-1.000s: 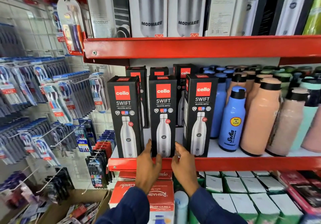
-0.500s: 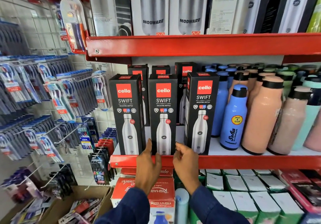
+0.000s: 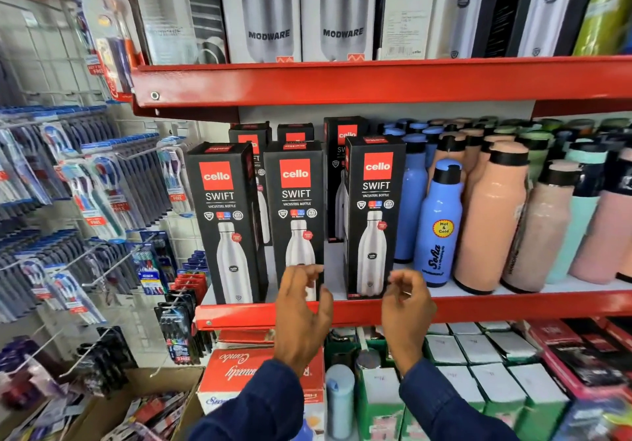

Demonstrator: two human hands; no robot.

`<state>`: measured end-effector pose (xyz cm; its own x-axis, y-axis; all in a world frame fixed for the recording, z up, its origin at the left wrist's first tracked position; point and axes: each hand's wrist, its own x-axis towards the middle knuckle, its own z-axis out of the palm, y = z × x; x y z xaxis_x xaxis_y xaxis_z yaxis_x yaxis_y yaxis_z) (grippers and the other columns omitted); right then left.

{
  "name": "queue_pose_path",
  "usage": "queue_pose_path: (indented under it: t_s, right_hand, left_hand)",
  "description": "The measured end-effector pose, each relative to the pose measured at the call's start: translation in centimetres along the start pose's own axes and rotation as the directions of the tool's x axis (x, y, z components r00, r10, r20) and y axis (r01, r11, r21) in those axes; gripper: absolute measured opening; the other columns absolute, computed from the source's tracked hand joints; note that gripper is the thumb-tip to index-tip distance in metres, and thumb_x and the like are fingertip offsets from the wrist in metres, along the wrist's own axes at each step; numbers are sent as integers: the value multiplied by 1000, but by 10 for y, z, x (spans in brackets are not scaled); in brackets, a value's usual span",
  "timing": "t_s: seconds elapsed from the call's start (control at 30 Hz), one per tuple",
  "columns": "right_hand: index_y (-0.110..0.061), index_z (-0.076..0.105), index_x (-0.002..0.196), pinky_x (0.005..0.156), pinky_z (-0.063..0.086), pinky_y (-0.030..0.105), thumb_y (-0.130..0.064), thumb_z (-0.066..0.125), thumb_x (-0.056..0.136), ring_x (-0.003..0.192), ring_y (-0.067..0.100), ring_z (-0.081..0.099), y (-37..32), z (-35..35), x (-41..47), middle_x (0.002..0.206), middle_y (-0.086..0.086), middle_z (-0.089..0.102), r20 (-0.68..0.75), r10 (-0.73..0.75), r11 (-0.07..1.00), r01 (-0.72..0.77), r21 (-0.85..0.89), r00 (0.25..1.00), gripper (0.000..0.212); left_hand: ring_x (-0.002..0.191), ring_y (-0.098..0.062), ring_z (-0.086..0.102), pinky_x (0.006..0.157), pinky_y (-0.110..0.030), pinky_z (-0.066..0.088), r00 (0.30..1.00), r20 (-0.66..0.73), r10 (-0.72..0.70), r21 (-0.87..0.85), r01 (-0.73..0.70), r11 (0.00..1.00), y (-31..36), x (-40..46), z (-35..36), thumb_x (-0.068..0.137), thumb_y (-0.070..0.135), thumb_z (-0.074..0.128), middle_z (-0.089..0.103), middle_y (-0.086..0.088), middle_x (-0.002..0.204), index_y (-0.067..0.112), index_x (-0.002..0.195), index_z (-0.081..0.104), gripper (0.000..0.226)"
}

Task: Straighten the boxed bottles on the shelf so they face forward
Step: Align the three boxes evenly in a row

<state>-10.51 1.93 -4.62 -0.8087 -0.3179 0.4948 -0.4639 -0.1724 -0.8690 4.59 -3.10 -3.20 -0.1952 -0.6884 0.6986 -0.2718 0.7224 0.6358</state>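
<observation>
Shop aisle, red shelving standing beside a wire-grid wall

Red metal shelves [image 3: 376, 79] are running across in bright, even light; a pale wire grid panel [image 3: 51, 47] is lining the left wall, with a cardboard carton [image 3: 150, 377] sitting low beneath it.

Red shelf [image 3: 513, 305] carries black boxed bottles [image 3: 297, 214] beside loose bottles [image 3: 492, 221].

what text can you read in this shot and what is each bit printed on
"cello SWIFT VACUSTEEL BOTTLE": left box, middle box and right box
"cello": box behind
"MODWARE": two top-shelf boxes
"Hot & Cold" and "Sofia": blue bottle
"FREE": toothbrush packs
Upside-down "Combo": red carton
Price stickers, badge icons and back-panel print: too blurred.
</observation>
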Motion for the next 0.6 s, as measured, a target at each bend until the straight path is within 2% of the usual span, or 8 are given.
queue_pose_path:
  t_s: [0.07, 0.13, 0.17, 0.27, 0.3, 0.4, 0.47, 0.6]
  right_hand:
    - [-9, 60, 97, 65, 42, 5, 10, 58, 78, 80, 22, 64, 14, -4, 12, 92, 10, 67, 2, 24, 999, -23, -31, 1000, 27]
    - [-9, 57, 112, 78, 45, 19, 6, 57, 81, 95, 25, 64, 27, -8, 22, 110, 12, 66, 95, 91, 994, -85, -63, 991, 34]
    - [-8, 55, 120, 84, 46, 25, 4, 56, 83, 103, 24, 63, 31, -10, 26, 118, 12, 65, 158, 124, 990, -112, -85, 980, 39]
    - [-9, 49, 134, 98, 43, 29, 2, 53, 85, 119, 21, 58, 38, -14, 31, 132, 9, 60, 323, 140, 984, -96, -149, 936, 50]
    - [-10, 47, 136, 101, 42, 29, 1, 53, 86, 122, 20, 57, 40, -15, 34, 134, 9, 59, 355, 141, 981, -83, -173, 924, 52]
    - [-13, 47, 138, 106, 43, 32, -2, 53, 86, 124, 17, 56, 41, -16, 39, 136, 5, 58, 443, 144, 976, -54, -210, 885, 53]
    - [-18, 51, 135, 103, 48, 32, -1, 51, 85, 117, 13, 60, 39, -15, 41, 128, 2, 65, 500, 126, 979, -27, -201, 857, 53]
    - [-18, 56, 131, 100, 50, 28, 4, 49, 80, 110, 7, 64, 40, -13, 42, 122, 1, 69, 548, 111, 986, -22, -168, 829, 56]
  left_hand:
    - [92, -4, 60, 83, -20, 50, 997, 73, -36, -46, 40, 998, 4, -4, 15, 84, 6, 63, 63, 6, 100, 20, 113, 62, 32]
    - [102, -4, 64, 93, -28, 53, 987, 136, -86, -60, 95, 994, 7, -7, 30, 85, 12, 63, 68, 4, 116, 19, 123, 61, 38]
    - [109, -7, 63, 98, -27, 51, 982, 164, -91, -51, 101, 994, 9, -8, 36, 86, 13, 63, 66, 5, 125, 17, 128, 58, 43]
    - [117, 4, 49, 99, -1, 31, 969, 222, -108, -17, 114, 993, 14, -8, 50, 87, 10, 65, 50, 12, 129, 9, 139, 47, 55]
    - [122, 4, 46, 100, 0, 26, 960, 243, -137, 6, 140, 990, 14, -7, 55, 87, 11, 65, 49, 9, 133, 7, 142, 43, 59]
    - [137, -19, 45, 106, -14, 27, 931, 272, -243, 67, 234, 970, 11, -4, 64, 88, 18, 65, 46, -8, 149, 3, 149, 30, 72]
    - [133, -21, 51, 103, -16, 33, 924, 271, -269, 82, 256, 963, 13, -1, 66, 88, 18, 65, 51, -10, 146, 4, 149, 30, 72]
    - [109, -1, 53, 91, -8, 37, 924, 270, -271, 63, 264, 963, 15, 1, 65, 87, 9, 63, 63, -5, 130, 8, 145, 39, 62]
